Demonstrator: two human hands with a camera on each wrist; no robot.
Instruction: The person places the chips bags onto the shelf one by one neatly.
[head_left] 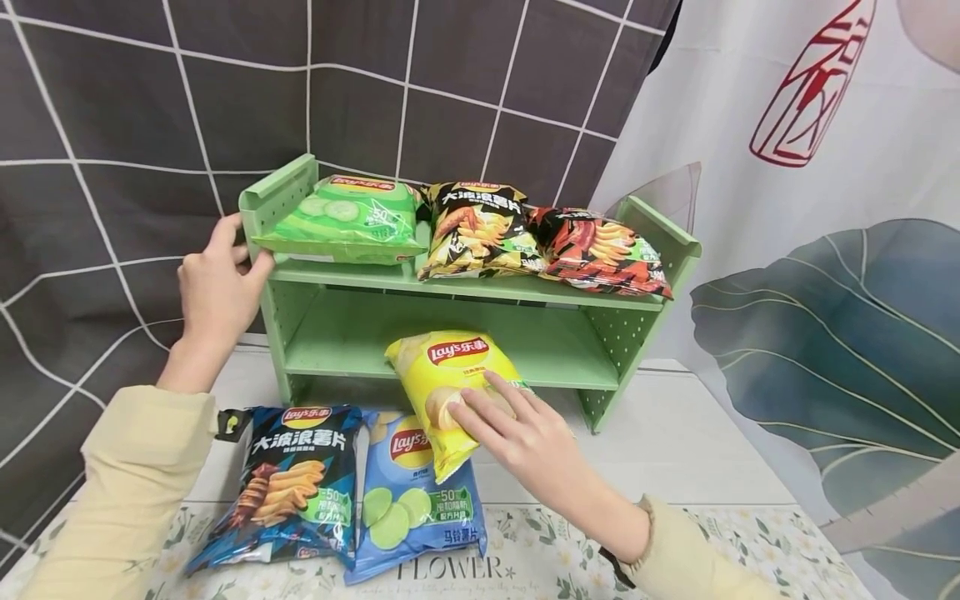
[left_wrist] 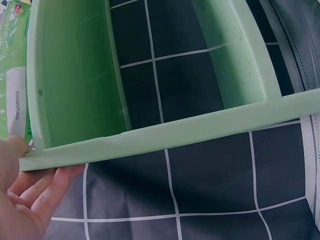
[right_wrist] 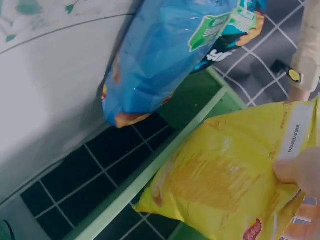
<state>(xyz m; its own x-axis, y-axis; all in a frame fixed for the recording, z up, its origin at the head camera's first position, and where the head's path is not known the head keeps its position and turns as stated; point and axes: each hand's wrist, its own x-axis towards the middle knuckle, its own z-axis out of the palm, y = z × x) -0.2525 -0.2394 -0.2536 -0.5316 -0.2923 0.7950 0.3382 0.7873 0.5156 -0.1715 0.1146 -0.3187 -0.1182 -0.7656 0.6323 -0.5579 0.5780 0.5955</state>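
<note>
Upper centre, 3: green bag [head_left: 345, 221], black-gold bag [head_left: 480, 232], black-red bag [head_left: 600, 250]. Centre, 1: yellow bag [head_left: 450, 379]. Lower left, 1: dark-blue bag [head_left: 296, 483]. Lower centre, 1: light-blue bag [head_left: 412, 529]. Snack bags, n = 6. Shelf unit [head_left: 341, 333]: 1. Left hand [head_left: 220, 287], right hand [head_left: 528, 437]: 2.

Pinches the end of the side panel [left_wrist: 200, 125] of the green shelf [left_wrist: 75, 70] with the left hand [left_wrist: 25, 195] at lower left, thumb [left_wrist: 12, 152] on the upper side in view and fingers [left_wrist: 45, 200] on the lower. Shows a green bag [left_wrist: 12, 50] with a white label [left_wrist: 16, 100] near the thumb, cut off by the left edge, and dark cloth [left_wrist: 175, 30] crossed by white lines between two boards [left_wrist: 240, 60].
</note>
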